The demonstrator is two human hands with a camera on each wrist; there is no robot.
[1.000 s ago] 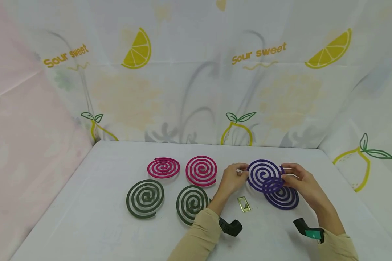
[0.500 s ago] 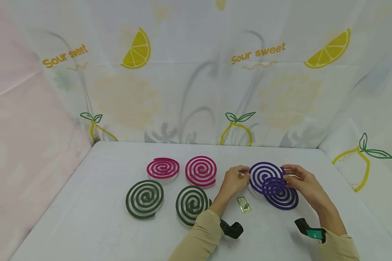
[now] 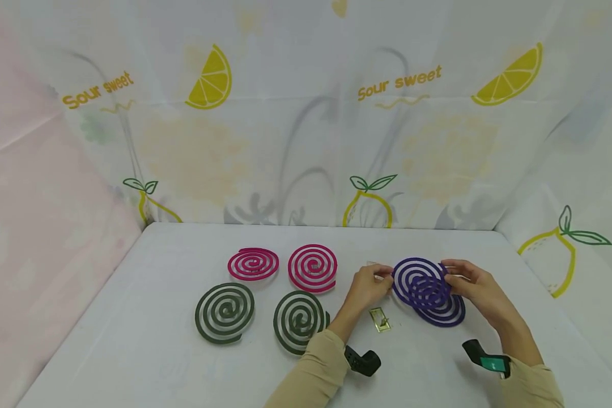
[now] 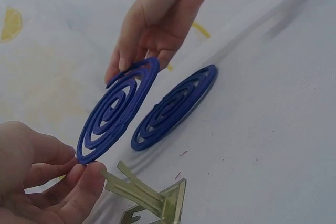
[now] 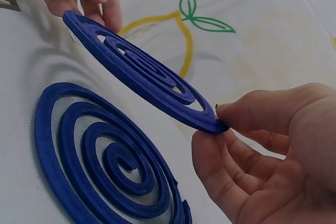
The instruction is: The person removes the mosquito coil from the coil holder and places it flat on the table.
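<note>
Near edge: two beige sleeves, left sleeve and right sleeve, reach in over the white tabletop. A black wrist device shows at the left cuff; a second black device with a teal panel at the right.

A little farther: small brass-coloured metal stand, just beside the left forearm, a prong angled up from its rectangular frame. Well to its left, two dark green spiral coils side by side: left green coil in full view, right green coil partly covered by the left forearm.

Right of the stand: lower purple coil. Whether flat on the tabletop or propped, cannot tell.

Just beyond and above it: raised purple coil, tilted, overlapping the lower one in the head view; both wrist views show a gap between them. Both hands grasp it. Left hand pinches its left rim between thumb and fingers; right hand pinches the right rim, near the spiral's outer end.

Farther, left of the hands: two magenta spiral coils, left magenta coil and right magenta coil, near each other.

Far side: pale cloth backdrop, lemon prints, "Sour sweet" lettering twice.
</note>
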